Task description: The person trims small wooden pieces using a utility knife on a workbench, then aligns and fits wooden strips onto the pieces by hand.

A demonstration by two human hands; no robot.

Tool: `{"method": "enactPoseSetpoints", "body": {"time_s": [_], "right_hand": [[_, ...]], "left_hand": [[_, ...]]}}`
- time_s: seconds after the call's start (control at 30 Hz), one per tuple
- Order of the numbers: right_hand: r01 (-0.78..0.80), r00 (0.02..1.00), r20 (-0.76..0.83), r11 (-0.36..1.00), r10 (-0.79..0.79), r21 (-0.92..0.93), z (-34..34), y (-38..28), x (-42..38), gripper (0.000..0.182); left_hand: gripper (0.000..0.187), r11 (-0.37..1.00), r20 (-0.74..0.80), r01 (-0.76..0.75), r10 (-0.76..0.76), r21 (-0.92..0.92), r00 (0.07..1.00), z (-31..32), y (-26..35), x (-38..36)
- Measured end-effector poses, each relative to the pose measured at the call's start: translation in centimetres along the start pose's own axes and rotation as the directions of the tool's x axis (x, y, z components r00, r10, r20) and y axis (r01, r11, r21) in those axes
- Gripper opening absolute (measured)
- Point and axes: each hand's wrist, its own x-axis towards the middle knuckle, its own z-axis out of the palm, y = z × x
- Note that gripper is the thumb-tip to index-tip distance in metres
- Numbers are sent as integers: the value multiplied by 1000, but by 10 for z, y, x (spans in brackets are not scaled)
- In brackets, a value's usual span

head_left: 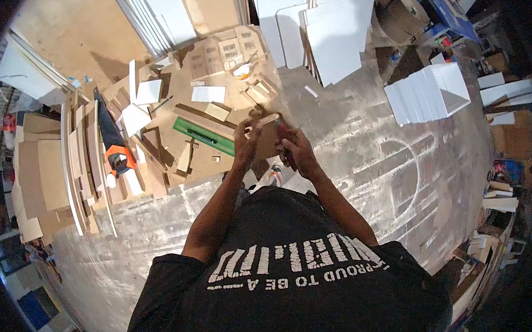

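Note:
My left hand [246, 144] is closed on a small light wooden piece [267, 119] above the edge of the brown board. Close beside it on the right, my right hand [297, 150] grips a tool with a red and dark handle [281, 128], whose tip points toward the wooden piece. What kind of tool it is I cannot make out. A green tool [204, 136], long and flat, lies just left of my left hand. Beyond the hands are small wooden blocks [261, 89] and a white and orange item [242, 71].
A handsaw with an orange handle [119, 160] lies among wood strips at the left. White panels [338, 34] lean at the back. A stack of white boxes [427, 94] stands on the floor at the right. Cardboard sheets [46, 174] are at the far left.

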Motion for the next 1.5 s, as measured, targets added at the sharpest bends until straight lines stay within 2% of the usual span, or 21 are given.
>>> {"method": "enactPoseSetpoints", "body": {"time_s": [0.07,0.13,0.23,0.3,0.4,0.47,0.57,0.67,0.7,0.77,0.8,0.9,1.0,1.07,1.1,1.13,1.2,1.3,1.4,1.47,1.5], "right_hand": [[-127,990,79,982,117,140,2,-19,-1,31],[-90,990,116,995,84,51,10,-40,-8,33],[-60,988,137,997,66,-42,20,-41,-4,36],[104,994,46,981,-98,-162,27,-24,0,36],[424,840,-83,743,-536,-518,41,-3,2,37],[352,892,4,691,-451,-632,37,-2,4,37],[281,929,16,673,-370,-684,44,0,5,37],[236,947,-2,697,-322,-677,44,6,9,36],[221,953,-7,707,-304,-672,43,8,10,36],[198,968,17,719,-252,-666,41,-8,1,37],[187,974,29,723,-225,-665,39,-14,-2,38],[280,946,41,744,-322,-607,34,-17,-3,38],[417,909,212,776,-359,-473,14,-36,-6,38],[218,964,247,815,-95,-537,2,-69,-11,33],[116,966,255,815,41,-568,-7,-80,-11,31],[183,949,316,802,8,-568,-17,-80,-7,32],[114,936,340,837,90,-535,-34,-97,-11,30],[17,912,354,843,207,-538,-69,-112,-16,30],[-97,936,257,881,239,-464,-108,-132,-30,30],[-154,978,89,938,190,-311,-139,-133,-40,30],[-165,979,53,923,195,-346,-139,-129,-43,30]], "left_hand": [[44,845,215,376,-315,-380,924,-13,40,-3],[45,525,526,671,-421,-523,739,-20,53,-4],[40,556,581,687,-392,-468,713,-10,72,-17],[35,599,567,678,-408,-425,716,-7,67,-17],[35,646,434,627,-459,-436,775,-2,50,-21],[33,682,302,586,-502,-438,810,-2,36,-23],[26,823,162,542,-519,-170,839,-4,17,-20],[20,979,-141,130,-109,155,984,-18,43,-17],[19,957,-143,-68,112,283,983,-25,50,-12],[18,748,-58,-418,518,516,854,-40,57,0],[22,844,101,-325,313,427,944,-47,48,-1],[26,903,372,-235,92,359,924,-47,28,9],[31,747,448,-567,398,348,800,-52,22,7],[36,645,514,-684,481,342,710,-54,27,8],[38,587,547,-738,517,332,658,-54,31,9],[38,594,583,-750,511,292,632,-52,33,8],[38,607,649,-766,498,213,575,-49,38,7],[38,401,727,-895,553,198,408,-40,57,5],[29,634,616,-766,562,107,551,-54,26,28],[21,774,553,-540,305,331,775,-55,39,38],[18,812,492,-391,150,433,858,-55,41,36]]}}
